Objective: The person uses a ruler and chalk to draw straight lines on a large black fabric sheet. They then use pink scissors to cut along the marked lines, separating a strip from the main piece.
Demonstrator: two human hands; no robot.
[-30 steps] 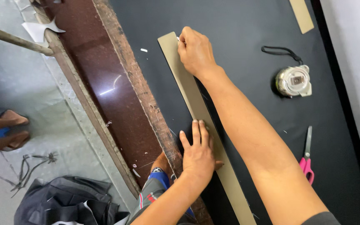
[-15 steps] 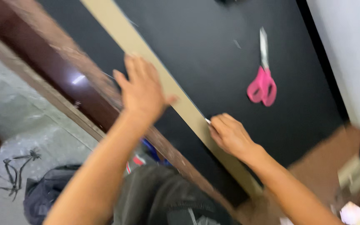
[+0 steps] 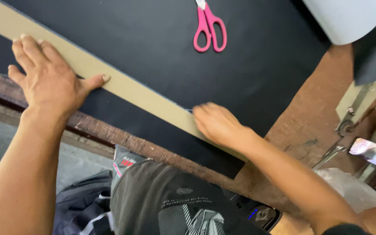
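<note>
A long tan cardboard strip (image 3: 144, 93) lies diagonally on a black sheet (image 3: 153, 39) that covers the worktable. My left hand (image 3: 48, 82) lies flat on the strip's upper part, fingers spread and thumb along its lower edge, holding nothing. Near the strip's lower end, my right hand (image 3: 218, 124) is blurred, its fingers closed around a small pale tip at the strip's upper edge. Most of that small tool is hidden in the hand.
Pink-handled scissors (image 3: 209, 28) lie on the black sheet at the top. A white roll (image 3: 344, 17) sits at the top right. Bare brown wood (image 3: 301, 117) shows right of the sheet, with metal parts and clear plastic beyond. A dark bag (image 3: 83, 209) is on the floor.
My right hand has travelled from the strip's far end down along its edge to the near end. My left hand stays pressed on the strip, and the view has swung right.
</note>
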